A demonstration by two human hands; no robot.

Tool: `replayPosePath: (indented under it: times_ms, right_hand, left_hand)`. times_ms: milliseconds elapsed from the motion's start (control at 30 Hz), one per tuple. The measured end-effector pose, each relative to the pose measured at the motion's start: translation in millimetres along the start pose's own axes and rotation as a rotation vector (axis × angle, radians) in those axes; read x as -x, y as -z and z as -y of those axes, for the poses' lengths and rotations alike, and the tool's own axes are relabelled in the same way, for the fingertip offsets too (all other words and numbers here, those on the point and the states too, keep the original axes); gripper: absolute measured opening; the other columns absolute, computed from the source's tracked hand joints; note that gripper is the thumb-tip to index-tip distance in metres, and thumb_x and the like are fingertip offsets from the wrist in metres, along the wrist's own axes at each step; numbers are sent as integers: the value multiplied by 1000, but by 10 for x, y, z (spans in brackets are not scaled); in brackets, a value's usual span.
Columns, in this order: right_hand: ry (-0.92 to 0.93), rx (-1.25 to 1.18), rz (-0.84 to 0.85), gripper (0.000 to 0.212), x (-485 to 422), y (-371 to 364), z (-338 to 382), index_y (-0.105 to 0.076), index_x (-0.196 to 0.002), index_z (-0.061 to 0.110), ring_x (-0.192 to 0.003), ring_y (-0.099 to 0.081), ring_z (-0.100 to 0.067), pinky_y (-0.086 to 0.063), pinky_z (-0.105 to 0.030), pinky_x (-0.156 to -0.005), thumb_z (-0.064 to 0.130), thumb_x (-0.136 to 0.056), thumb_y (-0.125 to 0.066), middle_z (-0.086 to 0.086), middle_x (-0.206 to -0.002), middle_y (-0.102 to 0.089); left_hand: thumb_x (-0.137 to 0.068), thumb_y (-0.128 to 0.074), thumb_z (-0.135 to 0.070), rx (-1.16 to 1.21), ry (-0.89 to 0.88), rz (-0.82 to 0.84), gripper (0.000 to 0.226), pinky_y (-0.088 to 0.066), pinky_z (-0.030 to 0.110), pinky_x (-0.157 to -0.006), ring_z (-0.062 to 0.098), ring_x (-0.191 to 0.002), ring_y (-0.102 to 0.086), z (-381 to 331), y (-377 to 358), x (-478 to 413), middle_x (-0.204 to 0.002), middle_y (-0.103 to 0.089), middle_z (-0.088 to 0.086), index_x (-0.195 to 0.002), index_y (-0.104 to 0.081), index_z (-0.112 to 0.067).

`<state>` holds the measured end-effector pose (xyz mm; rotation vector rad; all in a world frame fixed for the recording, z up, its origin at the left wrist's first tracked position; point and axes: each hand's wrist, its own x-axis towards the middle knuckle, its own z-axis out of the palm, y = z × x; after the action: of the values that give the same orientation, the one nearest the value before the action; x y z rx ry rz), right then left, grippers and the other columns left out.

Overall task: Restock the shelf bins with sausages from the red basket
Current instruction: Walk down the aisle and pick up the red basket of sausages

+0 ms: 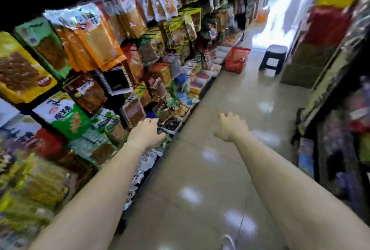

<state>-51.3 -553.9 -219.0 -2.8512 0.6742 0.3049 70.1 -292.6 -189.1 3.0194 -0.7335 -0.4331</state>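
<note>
Lying well ahead of your hands: red plastic mesh basket (237, 59), on the floor, beside the white shelf bins (202, 77). Your right hand (232, 127) is nearer; left hand (147, 133) hangs by the shelf. Both empty, fingers loosely curled.

Daylight floods in from the far end of the aisle (278, 17), blown out to white, and the glossy floor (210, 169) shows pale glare patches. Motion blur smears everything, worst on the shelf packets (30, 179) at lower left; wide-angle distortion bends the edges.
</note>
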Motion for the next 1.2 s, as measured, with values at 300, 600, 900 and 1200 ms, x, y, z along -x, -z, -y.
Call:
replayPosePath:
  times_ms: [300,600,900,1200]
  right_hand:
    - [-279,-124,82,74,-241,-290,-1566,-42,-144,16,-129,-47,-34,-45,-44,-100,56,-85,-66,-13,-142,-47]
    - [-417,-145,110,66,-778,-91,-2448,-41,-145,18,-133,-42,-33,-42,-46,-99,50,-90,-59,-11,-145,-44]
    - [-437,-103,156,62,-2004,105,-2484,-41,-144,18,-132,-42,-33,-42,-46,-97,45,-90,-58,-11,-145,-43]
    - [-478,-179,139,65,-3814,596,-2288,-45,-144,21,-130,-45,-34,-46,-46,-100,48,-86,-58,-10,-143,-48]
  left_hand:
    - [-92,-57,-51,-25,-253,94,70,-41,46,-108,34,-134,-43,-1617,-333,-1091,-147,-42,12,-150,-37,-16]
    - [-93,-55,-49,-11,-384,136,69,-41,45,-106,34,-134,-43,-2568,-330,-1986,-147,-42,13,-151,-36,-16]
    - [-91,-54,-50,6,-408,202,70,-42,46,-106,32,-134,-44,-2670,-295,-3341,-149,-41,12,-150,-37,-18]
    - [-92,-57,-47,32,-420,292,70,-38,42,-109,34,-136,-43,-2702,91,-5212,-151,-39,14,-151,-36,-15]
